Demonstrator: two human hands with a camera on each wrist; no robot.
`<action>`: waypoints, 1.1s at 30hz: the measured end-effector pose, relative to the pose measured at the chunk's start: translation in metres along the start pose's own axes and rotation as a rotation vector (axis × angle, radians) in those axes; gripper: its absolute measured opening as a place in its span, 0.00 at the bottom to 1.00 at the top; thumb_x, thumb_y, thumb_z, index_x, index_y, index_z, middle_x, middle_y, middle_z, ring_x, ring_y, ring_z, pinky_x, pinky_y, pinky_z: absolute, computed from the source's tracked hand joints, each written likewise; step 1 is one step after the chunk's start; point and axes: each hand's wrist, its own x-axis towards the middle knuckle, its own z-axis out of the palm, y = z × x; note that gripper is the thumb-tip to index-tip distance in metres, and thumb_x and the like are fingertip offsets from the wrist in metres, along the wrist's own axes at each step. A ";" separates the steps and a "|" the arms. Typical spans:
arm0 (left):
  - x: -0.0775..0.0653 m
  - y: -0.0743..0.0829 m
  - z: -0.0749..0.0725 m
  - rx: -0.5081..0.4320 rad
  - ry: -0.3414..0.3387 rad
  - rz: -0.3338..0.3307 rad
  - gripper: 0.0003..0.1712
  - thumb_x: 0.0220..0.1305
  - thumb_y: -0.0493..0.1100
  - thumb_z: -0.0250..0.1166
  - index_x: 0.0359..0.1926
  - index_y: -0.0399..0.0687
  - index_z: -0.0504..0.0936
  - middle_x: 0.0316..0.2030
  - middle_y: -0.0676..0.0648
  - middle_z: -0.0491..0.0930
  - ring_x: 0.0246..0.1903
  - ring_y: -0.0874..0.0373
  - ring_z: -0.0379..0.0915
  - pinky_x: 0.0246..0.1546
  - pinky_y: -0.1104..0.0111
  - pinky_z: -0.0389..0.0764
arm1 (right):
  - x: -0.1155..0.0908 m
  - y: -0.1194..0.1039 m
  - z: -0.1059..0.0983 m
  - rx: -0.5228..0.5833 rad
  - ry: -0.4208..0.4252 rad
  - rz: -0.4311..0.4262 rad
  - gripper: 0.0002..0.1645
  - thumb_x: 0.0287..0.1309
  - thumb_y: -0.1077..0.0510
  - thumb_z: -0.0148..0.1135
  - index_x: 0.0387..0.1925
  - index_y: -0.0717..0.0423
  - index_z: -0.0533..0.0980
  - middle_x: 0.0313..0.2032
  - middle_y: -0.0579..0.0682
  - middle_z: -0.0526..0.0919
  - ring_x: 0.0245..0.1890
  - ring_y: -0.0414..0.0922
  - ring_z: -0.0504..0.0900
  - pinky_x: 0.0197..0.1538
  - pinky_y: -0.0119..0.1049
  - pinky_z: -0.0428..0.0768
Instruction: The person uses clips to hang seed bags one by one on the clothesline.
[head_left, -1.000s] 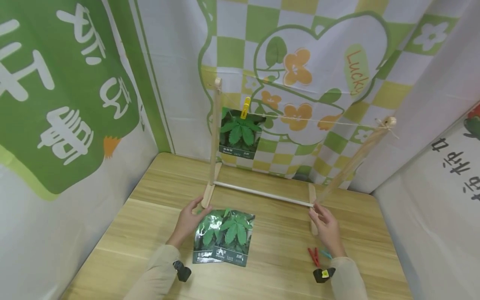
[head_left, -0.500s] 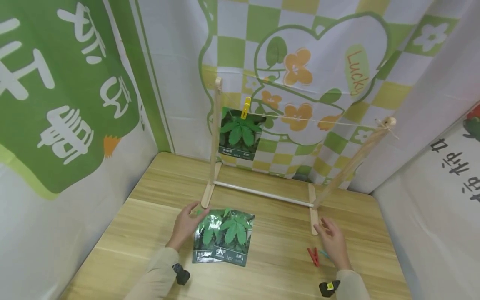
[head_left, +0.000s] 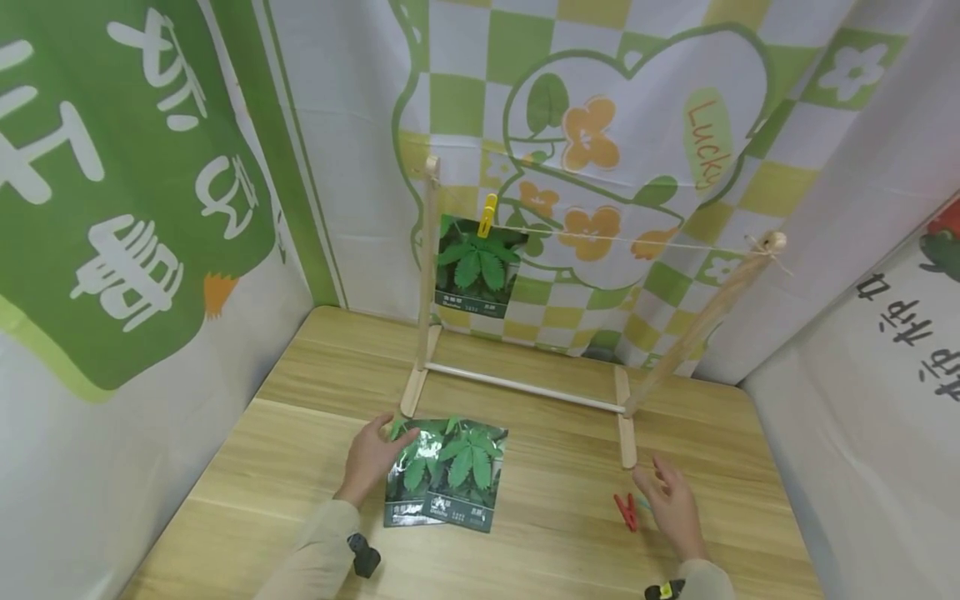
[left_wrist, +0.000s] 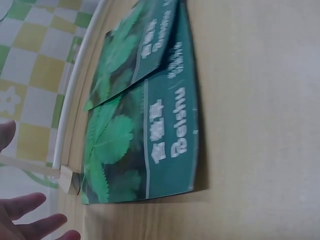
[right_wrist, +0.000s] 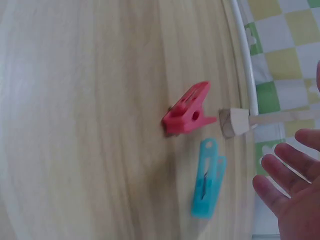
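Observation:
Two green seed packets with a leaf picture lie overlapping on the table: the left packet (head_left: pixel 405 492) is partly under the right packet (head_left: pixel 467 475). My left hand (head_left: pixel 369 457) is over the left packet's upper left corner, fingers loosely spread and holding nothing. My right hand (head_left: pixel 672 504) hovers beside a red clothespin (head_left: pixel 626 512) and a blue clothespin (right_wrist: pixel 206 182), its fingers relaxed with nothing in them; in the head view it hides most of the blue one. A third packet (head_left: pixel 478 271) hangs from a string by a yellow clothespin (head_left: pixel 487 216).
A wooden frame stands behind the packets, with a left post (head_left: pixel 427 267), a slanting right post (head_left: pixel 701 325), a white bottom rod (head_left: pixel 525 388) and two flat feet. The string (head_left: pixel 622 240) runs between the post tops. Printed curtains surround the table (head_left: pixel 555 550).
My right hand has left the frame's right foot and moved down and right toward the clothespins. My left hand has drawn slightly back from the left foot, over the packet's corner.

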 end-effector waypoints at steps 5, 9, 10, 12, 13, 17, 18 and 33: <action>-0.002 -0.001 0.005 0.076 0.001 0.002 0.47 0.59 0.65 0.65 0.67 0.36 0.66 0.64 0.29 0.68 0.62 0.30 0.66 0.59 0.41 0.71 | -0.003 0.008 -0.001 -0.070 -0.029 0.016 0.43 0.69 0.42 0.53 0.71 0.68 0.55 0.68 0.70 0.59 0.66 0.67 0.62 0.66 0.64 0.66; -0.003 -0.003 0.008 0.126 0.027 0.004 0.47 0.58 0.65 0.65 0.67 0.37 0.67 0.62 0.29 0.71 0.59 0.30 0.69 0.55 0.42 0.74 | -0.005 0.013 -0.002 -0.118 -0.025 0.042 0.45 0.69 0.40 0.53 0.71 0.69 0.55 0.67 0.71 0.59 0.66 0.67 0.63 0.64 0.64 0.67; -0.003 -0.003 0.008 0.137 0.036 0.005 0.46 0.57 0.65 0.66 0.66 0.37 0.68 0.61 0.29 0.72 0.58 0.30 0.70 0.54 0.42 0.75 | -0.005 0.014 -0.002 -0.129 -0.028 0.051 0.45 0.68 0.39 0.52 0.71 0.68 0.55 0.67 0.71 0.59 0.66 0.67 0.63 0.64 0.64 0.67; -0.004 -0.003 0.009 0.165 0.045 0.005 0.47 0.57 0.65 0.66 0.66 0.37 0.68 0.61 0.29 0.73 0.58 0.31 0.70 0.54 0.42 0.74 | -0.005 0.017 -0.002 -0.145 -0.034 0.067 0.47 0.68 0.38 0.52 0.71 0.68 0.54 0.68 0.70 0.59 0.66 0.67 0.62 0.64 0.65 0.66; -0.005 -0.003 0.010 0.179 0.048 0.006 0.47 0.56 0.66 0.66 0.66 0.37 0.68 0.61 0.29 0.73 0.58 0.31 0.69 0.54 0.41 0.74 | -0.006 0.018 -0.001 -0.149 -0.036 0.076 0.48 0.68 0.37 0.52 0.72 0.68 0.54 0.68 0.70 0.59 0.66 0.68 0.62 0.64 0.65 0.66; -0.007 -0.003 0.012 0.232 0.045 0.011 0.49 0.55 0.67 0.66 0.66 0.37 0.68 0.61 0.30 0.72 0.61 0.31 0.65 0.56 0.39 0.69 | -0.006 0.022 -0.001 -0.154 -0.050 0.115 0.50 0.67 0.35 0.51 0.73 0.66 0.51 0.68 0.70 0.57 0.68 0.68 0.60 0.65 0.66 0.63; -0.008 -0.002 0.012 0.244 0.044 0.013 0.48 0.55 0.66 0.66 0.66 0.36 0.68 0.61 0.30 0.72 0.61 0.31 0.65 0.56 0.38 0.69 | -0.007 0.023 -0.001 -0.156 -0.054 0.123 0.50 0.67 0.35 0.51 0.73 0.67 0.51 0.69 0.71 0.57 0.68 0.68 0.60 0.66 0.66 0.63; -0.016 0.003 0.027 0.416 0.060 0.066 0.50 0.51 0.64 0.71 0.63 0.33 0.68 0.51 0.28 0.72 0.51 0.34 0.67 0.41 0.42 0.75 | -0.013 0.030 -0.002 -0.201 -0.077 0.160 0.55 0.64 0.32 0.52 0.70 0.73 0.52 0.67 0.75 0.57 0.66 0.71 0.61 0.66 0.65 0.63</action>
